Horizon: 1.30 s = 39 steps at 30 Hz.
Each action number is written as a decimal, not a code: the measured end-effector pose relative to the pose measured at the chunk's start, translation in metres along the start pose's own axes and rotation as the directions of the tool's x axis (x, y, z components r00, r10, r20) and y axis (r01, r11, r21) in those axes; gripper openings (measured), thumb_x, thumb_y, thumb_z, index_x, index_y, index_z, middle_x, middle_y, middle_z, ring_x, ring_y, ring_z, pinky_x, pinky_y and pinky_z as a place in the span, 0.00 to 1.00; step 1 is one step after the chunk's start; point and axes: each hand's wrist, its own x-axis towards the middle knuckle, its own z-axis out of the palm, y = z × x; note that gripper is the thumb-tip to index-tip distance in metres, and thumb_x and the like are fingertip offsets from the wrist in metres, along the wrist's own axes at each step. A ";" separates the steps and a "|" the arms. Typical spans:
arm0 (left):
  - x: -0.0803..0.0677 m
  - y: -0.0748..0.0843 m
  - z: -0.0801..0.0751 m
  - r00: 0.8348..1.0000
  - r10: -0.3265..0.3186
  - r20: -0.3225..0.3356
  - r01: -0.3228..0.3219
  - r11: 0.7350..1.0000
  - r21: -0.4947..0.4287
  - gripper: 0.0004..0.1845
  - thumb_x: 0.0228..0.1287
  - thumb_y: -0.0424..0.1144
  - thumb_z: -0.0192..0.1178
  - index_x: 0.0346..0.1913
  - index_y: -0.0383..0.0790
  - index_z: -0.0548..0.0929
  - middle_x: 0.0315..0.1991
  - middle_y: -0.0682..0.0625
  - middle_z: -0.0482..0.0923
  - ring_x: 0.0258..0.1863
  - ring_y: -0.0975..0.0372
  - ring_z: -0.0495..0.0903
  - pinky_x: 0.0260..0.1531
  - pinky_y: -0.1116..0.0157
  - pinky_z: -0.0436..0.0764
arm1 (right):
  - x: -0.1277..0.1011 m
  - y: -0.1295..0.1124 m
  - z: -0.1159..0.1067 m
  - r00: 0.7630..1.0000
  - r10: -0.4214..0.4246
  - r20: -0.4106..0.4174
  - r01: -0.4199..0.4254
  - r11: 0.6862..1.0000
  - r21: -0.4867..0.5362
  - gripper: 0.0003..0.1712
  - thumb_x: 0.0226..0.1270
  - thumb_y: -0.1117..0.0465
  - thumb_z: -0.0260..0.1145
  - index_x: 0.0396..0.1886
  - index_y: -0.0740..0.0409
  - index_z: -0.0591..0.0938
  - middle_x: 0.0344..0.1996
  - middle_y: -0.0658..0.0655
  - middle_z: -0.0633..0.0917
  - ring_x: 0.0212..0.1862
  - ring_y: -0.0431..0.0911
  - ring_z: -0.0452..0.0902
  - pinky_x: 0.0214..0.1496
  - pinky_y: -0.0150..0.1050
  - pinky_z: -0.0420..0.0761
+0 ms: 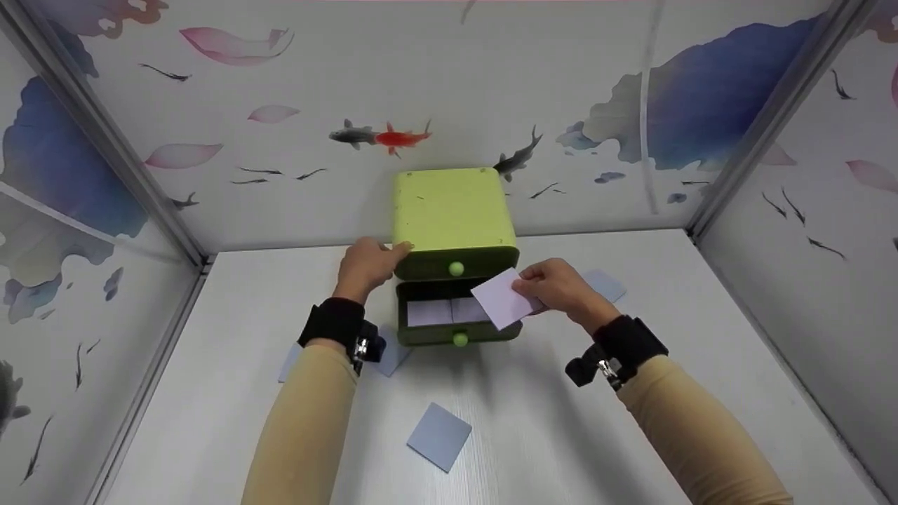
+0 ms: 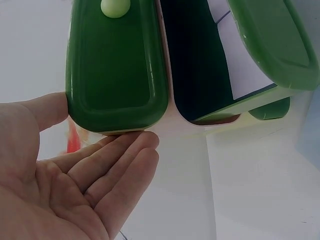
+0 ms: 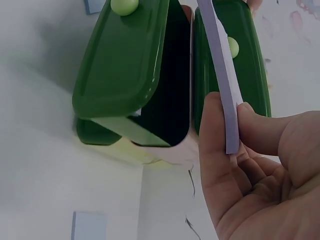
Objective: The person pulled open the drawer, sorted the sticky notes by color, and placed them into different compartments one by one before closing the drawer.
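1. Left hand: flat vs. left side of green drawer box, fingers straight, gripping nothing; in left-wrist view fingertips touching box corner by closed upper drawer.
2. Right hand: pinching pale lilac card btw. thumb and fingers; card tilted, held just above right end of open lower drawer. Right-wrist view: card edge-on, thumb on one face, fingers behind.
3. Lower drawer pulled out twd. person, knob at front; similar pale cards lying flat inside, side by side.
4. Upper drawer shut, round light-green knob centred.
5. Box standing at back of white table, near fish-print wall.
6. Loose cards on table: one blue-grey card near front, well apart from box; one behind right hand; another partly hidden under left wrist.
7. Black wrist straps on both arms, tan sleeves.
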 end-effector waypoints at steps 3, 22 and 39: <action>0.000 0.000 0.000 1.000 -0.001 -0.001 0.001 1.000 -0.001 0.26 0.66 0.58 0.55 0.15 0.47 0.69 0.19 0.53 0.75 0.22 0.61 0.74 0.24 0.66 0.70 | 0.003 -0.004 0.007 1.000 0.000 -0.004 0.000 1.000 0.018 0.17 0.70 0.61 0.62 0.50 0.70 0.81 0.37 0.59 0.83 0.31 0.40 0.81 0.35 0.34 0.85; -0.001 0.002 -0.002 1.000 -0.006 0.010 0.006 1.000 -0.004 0.24 0.66 0.59 0.54 0.24 0.42 0.77 0.35 0.42 0.84 0.29 0.58 0.76 0.27 0.65 0.71 | 0.005 -0.025 0.030 0.923 -0.328 -0.203 0.277 0.929 -0.243 0.11 0.68 0.60 0.63 0.43 0.62 0.85 0.40 0.62 0.88 0.39 0.51 0.85 0.41 0.43 0.83; 0.000 0.001 0.000 1.000 -0.014 0.017 0.014 1.000 0.021 0.28 0.67 0.60 0.53 0.40 0.34 0.84 0.39 0.41 0.84 0.35 0.55 0.79 0.32 0.63 0.73 | 0.013 -0.025 0.052 0.823 -0.563 -0.081 0.373 0.642 -0.670 0.05 0.65 0.59 0.68 0.37 0.51 0.88 0.35 0.52 0.89 0.39 0.48 0.85 0.41 0.46 0.83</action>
